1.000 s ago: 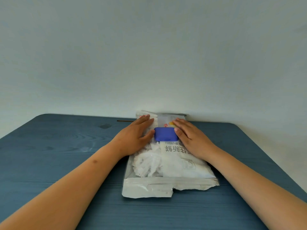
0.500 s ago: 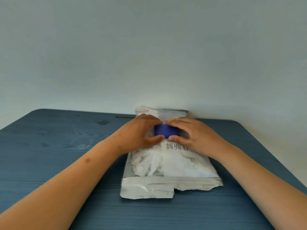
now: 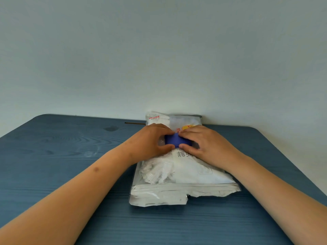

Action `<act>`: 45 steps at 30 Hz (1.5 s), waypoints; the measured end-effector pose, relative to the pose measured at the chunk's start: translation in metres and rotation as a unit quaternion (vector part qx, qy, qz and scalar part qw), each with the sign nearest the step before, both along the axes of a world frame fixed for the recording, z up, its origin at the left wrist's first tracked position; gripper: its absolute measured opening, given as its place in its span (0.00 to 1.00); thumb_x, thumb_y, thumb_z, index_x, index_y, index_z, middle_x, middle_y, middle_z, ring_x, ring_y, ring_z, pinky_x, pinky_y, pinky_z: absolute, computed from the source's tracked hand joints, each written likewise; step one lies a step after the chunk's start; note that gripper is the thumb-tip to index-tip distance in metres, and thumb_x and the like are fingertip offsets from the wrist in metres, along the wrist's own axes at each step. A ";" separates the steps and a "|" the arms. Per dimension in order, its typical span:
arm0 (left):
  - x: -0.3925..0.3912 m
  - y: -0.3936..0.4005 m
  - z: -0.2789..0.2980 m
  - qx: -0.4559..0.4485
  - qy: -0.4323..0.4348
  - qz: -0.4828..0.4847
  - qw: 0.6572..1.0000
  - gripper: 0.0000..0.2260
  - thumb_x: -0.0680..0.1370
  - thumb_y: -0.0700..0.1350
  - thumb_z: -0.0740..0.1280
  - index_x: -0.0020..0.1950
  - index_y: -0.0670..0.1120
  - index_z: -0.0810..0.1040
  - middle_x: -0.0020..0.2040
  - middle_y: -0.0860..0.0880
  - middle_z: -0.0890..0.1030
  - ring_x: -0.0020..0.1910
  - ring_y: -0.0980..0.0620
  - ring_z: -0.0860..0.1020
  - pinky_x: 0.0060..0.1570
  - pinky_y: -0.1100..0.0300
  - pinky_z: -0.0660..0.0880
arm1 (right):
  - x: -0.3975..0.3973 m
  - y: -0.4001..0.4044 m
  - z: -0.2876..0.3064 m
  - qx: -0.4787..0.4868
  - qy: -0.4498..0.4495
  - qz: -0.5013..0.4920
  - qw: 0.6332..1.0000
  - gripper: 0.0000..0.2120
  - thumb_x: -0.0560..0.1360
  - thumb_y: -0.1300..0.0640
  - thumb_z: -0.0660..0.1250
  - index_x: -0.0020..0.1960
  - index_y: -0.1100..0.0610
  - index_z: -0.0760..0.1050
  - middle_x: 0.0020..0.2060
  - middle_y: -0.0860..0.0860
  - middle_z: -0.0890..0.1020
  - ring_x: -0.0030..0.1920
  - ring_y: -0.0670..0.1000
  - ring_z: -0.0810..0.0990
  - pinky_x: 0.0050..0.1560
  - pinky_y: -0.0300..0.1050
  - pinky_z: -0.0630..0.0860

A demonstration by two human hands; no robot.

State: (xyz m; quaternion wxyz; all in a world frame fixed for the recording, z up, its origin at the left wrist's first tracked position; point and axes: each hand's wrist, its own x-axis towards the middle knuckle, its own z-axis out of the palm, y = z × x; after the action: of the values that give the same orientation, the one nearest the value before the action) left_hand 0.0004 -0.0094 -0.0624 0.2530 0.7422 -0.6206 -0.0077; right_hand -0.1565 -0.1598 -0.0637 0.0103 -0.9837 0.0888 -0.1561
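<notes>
Both the left hand (image 3: 150, 140) and right hand (image 3: 201, 144) pinch a blue box (image 3: 177, 139) atop the torn bag (image 3: 180, 175), not yet lifted.

Tabletop (image 3: 70, 174) before me: dark blue, wood-grain pattern, rounded far corners. One white-and-silver plastic bag (image 3: 185, 175) lies flat on it, right of centre, its long axis running away from me. The bag's torn, crinkled end is nearest me and its other end reaches the far edge. A thin dark stick (image 3: 135, 123) lies along the far edge, just left of the bag.
</notes>
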 end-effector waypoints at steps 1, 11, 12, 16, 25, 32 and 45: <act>0.000 0.000 0.000 0.002 0.009 0.003 1.000 0.21 0.76 0.53 0.70 0.68 0.50 0.76 0.65 0.54 0.78 0.64 0.56 0.74 0.64 0.64 0.68 | 0.000 0.000 0.000 -0.001 0.000 -0.001 1.000 0.23 0.78 0.42 0.61 0.67 0.53 0.75 0.66 0.47 0.78 0.67 0.47 0.72 0.66 0.35 0.62; 0.001 -0.003 -0.004 0.002 0.036 0.008 0.999 0.20 0.76 0.52 0.70 0.68 0.53 0.75 0.63 0.55 0.80 0.61 0.56 0.76 0.60 0.64 0.70 | 0.003 0.005 0.000 0.005 -0.022 -0.009 1.000 0.21 0.81 0.45 0.54 0.66 0.54 0.76 0.62 0.49 0.81 0.63 0.50 0.77 0.63 0.45 0.73; 0.001 -0.003 -0.004 0.002 0.037 0.007 0.999 0.20 0.76 0.52 0.70 0.68 0.54 0.75 0.63 0.55 0.80 0.60 0.56 0.76 0.59 0.64 0.70 | 0.004 0.005 0.001 0.011 -0.033 -0.015 0.999 0.20 0.81 0.47 0.55 0.66 0.54 0.76 0.61 0.49 0.82 0.62 0.50 0.77 0.62 0.46 0.74; 0.000 -0.001 -0.003 -0.008 0.039 0.002 0.999 0.21 0.76 0.51 0.70 0.69 0.53 0.73 0.64 0.54 0.79 0.60 0.55 0.75 0.58 0.64 0.70 | 0.004 0.007 0.000 0.027 -0.067 -0.014 0.997 0.17 0.81 0.49 0.56 0.62 0.54 0.78 0.56 0.48 0.84 0.58 0.49 0.79 0.57 0.46 0.76; 0.008 -0.007 0.000 -0.120 0.132 0.058 0.982 0.12 0.81 0.47 0.64 0.62 0.50 0.81 0.56 0.55 0.84 0.51 0.58 0.81 0.51 0.73 0.75 | 0.005 -0.002 0.001 0.089 -0.218 -0.053 0.970 0.15 0.79 0.48 0.62 0.56 0.54 0.81 0.49 0.49 0.85 0.49 0.49 0.82 0.49 0.49 0.79; 0.008 -0.022 -0.004 -0.231 0.211 0.148 0.938 0.06 0.77 0.43 0.69 0.51 0.47 0.86 0.41 0.55 0.85 0.43 0.63 0.81 0.41 0.78 0.73 | -0.001 -0.004 0.006 0.033 -0.317 -0.073 0.945 0.19 0.81 0.49 0.58 0.36 0.57 0.76 0.27 0.48 0.78 0.28 0.50 0.75 0.28 0.48 0.72; -0.002 -0.014 0.000 -0.252 0.028 0.091 0.963 0.13 0.78 0.40 0.65 0.62 0.47 0.81 0.59 0.54 0.82 0.54 0.57 0.80 0.54 0.65 0.76 | 0.007 -0.016 -0.010 0.138 -0.070 -0.045 0.987 0.29 0.80 0.38 0.42 0.73 0.49 0.67 0.74 0.43 0.68 0.75 0.40 0.60 0.73 0.36 0.56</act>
State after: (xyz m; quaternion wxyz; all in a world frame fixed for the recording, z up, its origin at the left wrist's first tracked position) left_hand -0.0012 -0.0236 -0.0624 0.4490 0.7069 -0.5253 0.1511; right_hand -0.1491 -0.1761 -0.0737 0.1447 -0.9545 0.1527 -0.2114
